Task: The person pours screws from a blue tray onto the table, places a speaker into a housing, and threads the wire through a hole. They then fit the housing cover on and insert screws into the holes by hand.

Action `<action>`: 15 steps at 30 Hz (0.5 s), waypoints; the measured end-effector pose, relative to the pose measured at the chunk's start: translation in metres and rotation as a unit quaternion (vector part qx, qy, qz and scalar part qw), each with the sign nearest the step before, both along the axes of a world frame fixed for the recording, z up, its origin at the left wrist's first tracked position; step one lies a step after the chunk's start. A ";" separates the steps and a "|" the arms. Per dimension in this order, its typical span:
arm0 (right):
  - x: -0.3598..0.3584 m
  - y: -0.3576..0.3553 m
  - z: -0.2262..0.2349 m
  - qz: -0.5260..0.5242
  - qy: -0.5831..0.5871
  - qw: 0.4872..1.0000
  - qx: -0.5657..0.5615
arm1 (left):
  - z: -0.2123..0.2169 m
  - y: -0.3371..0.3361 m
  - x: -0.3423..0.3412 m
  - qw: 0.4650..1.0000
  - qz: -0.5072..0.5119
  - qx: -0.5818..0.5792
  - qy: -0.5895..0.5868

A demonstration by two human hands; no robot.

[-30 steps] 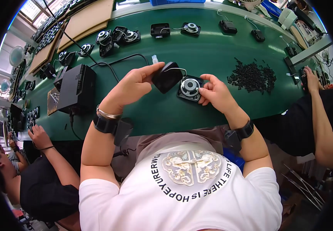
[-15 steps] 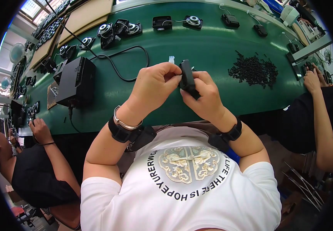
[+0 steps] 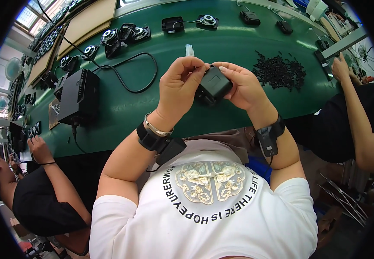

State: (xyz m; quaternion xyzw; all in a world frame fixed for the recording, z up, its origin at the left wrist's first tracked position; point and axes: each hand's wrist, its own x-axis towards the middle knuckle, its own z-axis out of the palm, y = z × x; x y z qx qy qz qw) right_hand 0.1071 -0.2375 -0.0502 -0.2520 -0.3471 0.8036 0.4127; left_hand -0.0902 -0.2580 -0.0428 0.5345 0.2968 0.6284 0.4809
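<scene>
Both of my hands hold one small black box-shaped housing point(image 3: 213, 85) above the near edge of the green table point(image 3: 221, 41). My left hand point(image 3: 179, 88) grips its left side, fingers curled over the top. My right hand point(image 3: 243, 86) clasps its right side with the thumb on its upper edge. The speaker part that belongs inside it is hidden. A small white plug point(image 3: 189, 50) lies on the table just beyond my left fingers.
A pile of small black screws point(image 3: 277, 71) lies to the right. A black power box point(image 3: 78, 97) with a looping cable point(image 3: 130, 82) sits on the left. Several speaker units point(image 3: 122, 34) line the far edge. One person works at my left point(image 3: 44, 151), another at my right point(image 3: 346, 99).
The black cover and the round speaker were apart on the table; I brought them together, lifted the piece and turned it, so its flat black back now faces up.
</scene>
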 end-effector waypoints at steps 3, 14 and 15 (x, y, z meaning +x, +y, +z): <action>-0.005 -0.001 0.003 -0.087 -0.101 0.991 -0.003 | -0.005 0.006 0.007 0.996 0.064 0.029 0.049; -0.026 -0.035 0.029 -0.232 -0.593 0.530 0.559 | -0.006 0.019 0.006 0.915 0.218 0.199 0.276; -0.025 -0.034 0.029 -0.231 -0.593 0.530 0.561 | -0.005 0.019 0.005 0.924 0.201 0.181 0.271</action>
